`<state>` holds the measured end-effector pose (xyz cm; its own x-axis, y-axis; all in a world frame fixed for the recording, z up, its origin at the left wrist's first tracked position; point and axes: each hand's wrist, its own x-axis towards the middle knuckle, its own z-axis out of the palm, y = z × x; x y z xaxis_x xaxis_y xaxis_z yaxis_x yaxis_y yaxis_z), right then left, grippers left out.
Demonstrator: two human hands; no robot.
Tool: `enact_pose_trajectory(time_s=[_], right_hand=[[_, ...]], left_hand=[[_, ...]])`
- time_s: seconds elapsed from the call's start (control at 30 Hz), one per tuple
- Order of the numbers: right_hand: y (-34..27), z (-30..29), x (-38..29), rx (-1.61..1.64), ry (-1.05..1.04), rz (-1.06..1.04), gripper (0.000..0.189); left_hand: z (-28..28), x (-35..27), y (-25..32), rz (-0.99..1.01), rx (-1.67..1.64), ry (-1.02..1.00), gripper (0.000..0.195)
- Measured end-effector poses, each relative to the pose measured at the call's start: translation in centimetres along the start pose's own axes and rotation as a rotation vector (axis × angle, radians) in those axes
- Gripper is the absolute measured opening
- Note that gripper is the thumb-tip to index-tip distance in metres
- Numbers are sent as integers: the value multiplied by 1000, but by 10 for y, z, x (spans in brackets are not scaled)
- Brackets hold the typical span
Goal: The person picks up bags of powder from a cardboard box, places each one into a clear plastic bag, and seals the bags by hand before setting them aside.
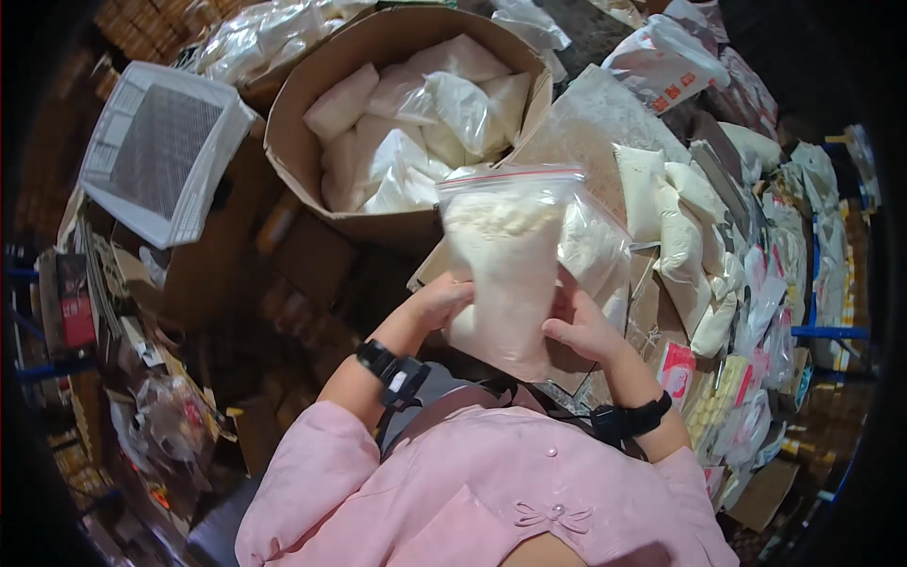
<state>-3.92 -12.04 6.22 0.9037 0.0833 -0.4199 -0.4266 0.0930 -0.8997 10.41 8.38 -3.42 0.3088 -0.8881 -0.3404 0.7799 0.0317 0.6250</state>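
Between my two hands is a clear zip-seal bag of pale powder (502, 283), upright with its red-striped seal at the top. My left hand (448, 298) grips the bag's left side, its fingers partly hidden behind the plastic. On the right side, my right hand (579, 319) holds the bag with the thumb in front and the other fingers largely out of sight. Right behind it lies another clear bag of pale powder (594, 244), partly covered by the held one. A large open cardboard box (294, 173) beyond my hands contains several filled white bags (397, 135).
At the far left, a white plastic basket (152, 152) sits tilted. Several filled powder bags (677, 212) lie on the right, near packs of pale yellow food (726, 400). A white printed plastic bag (666, 64) rests at the back right, behind a cardboard sheet (602, 117).
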Motion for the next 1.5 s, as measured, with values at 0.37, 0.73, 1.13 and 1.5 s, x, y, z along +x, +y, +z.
enact_pose_trajectory(time_s=[0.37,0.73,1.13,1.5], right_hand=[[-57,43,28,397,293,-74,51],[-42,-11,106,145,666,-57,26],[89,-27,292,742,627,333,31],[62,-2,226,953,386,265,42]], left_hand=[[46,-75,27,110,190,17,63],[-31,23,-4,-218,-137,-145,74],[-182,80,18,-38,-658,-54,79],[-151,19,-10,-195,-644,-268,81]])
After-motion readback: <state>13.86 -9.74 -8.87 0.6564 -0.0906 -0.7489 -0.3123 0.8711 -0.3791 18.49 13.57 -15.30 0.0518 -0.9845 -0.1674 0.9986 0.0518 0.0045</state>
